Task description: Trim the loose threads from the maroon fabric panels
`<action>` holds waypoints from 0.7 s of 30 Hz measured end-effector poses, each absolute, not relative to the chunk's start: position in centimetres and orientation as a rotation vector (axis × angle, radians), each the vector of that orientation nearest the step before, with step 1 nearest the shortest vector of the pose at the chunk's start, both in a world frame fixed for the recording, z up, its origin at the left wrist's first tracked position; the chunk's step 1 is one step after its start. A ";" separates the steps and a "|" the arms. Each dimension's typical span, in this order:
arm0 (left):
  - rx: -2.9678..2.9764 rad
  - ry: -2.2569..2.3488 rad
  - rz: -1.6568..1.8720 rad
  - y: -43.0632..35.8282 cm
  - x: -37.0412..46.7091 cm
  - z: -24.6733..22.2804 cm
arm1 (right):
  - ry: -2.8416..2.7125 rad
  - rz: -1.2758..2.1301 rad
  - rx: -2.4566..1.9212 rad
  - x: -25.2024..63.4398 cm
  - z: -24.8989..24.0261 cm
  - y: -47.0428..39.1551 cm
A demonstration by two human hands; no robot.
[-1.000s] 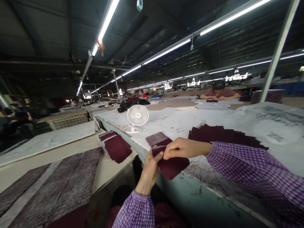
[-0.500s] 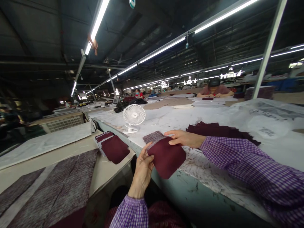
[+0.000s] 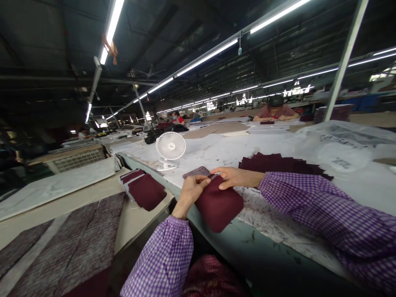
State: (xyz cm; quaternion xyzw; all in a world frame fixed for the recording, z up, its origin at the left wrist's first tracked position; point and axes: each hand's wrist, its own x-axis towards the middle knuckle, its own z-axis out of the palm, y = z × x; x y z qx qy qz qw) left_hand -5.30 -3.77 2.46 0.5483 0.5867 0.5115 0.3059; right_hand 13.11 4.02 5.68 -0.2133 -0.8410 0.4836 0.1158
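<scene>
A maroon fabric piece [image 3: 220, 206] with rounded corners hangs over the table's front edge, held by both hands. My left hand [image 3: 192, 190] pinches its upper left edge between thumb and fingers. At its top edge, my right hand [image 3: 236, 177] grips with the thumb on the maroon face and the fingers behind. A mottled grey-maroon fabric piece [image 3: 196, 172] lies just beyond my fingertips on the table; whether it joins the held piece is hidden. Fanned maroon pieces [image 3: 280, 163] lie to the right, behind my right forearm.
A white fan [image 3: 170, 146] stands near the table's edge. On the lower left surface are a stack of maroon pieces [image 3: 147, 191] and large mottled fabric panels [image 3: 83, 235]. A clear plastic bag [image 3: 343, 144] lies to the right. A co-worker [image 3: 276, 110] sits across the table.
My left hand has moved up from the maroon piece's left side to its top edge, closer to my right hand. The right hand still grips the piece. The view has shifted slightly.
</scene>
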 end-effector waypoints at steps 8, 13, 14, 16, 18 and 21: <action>1.804 1.938 1.175 -1.3 -2.5 1.4 | -2.722 0.646 -0.833 13.6 3.6 6.4; 1.992 2.090 1.019 -1.3 -1.5 0.4 | -2.717 0.116 -0.826 14.8 3.3 7.3; 2.015 2.102 0.994 -1.3 -1.5 0.3 | -2.708 0.077 -0.785 15.1 3.1 7.4; 2.056 2.108 0.972 -1.4 -1.4 0.0 | -2.704 0.045 -0.707 15.6 2.7 7.6; 2.100 2.105 0.960 -1.5 -1.4 -0.2 | -2.712 0.034 -0.665 15.9 2.2 7.6; 2.172 2.095 0.924 -1.6 -1.4 -0.3 | -2.731 0.015 -0.660 16.0 1.7 7.6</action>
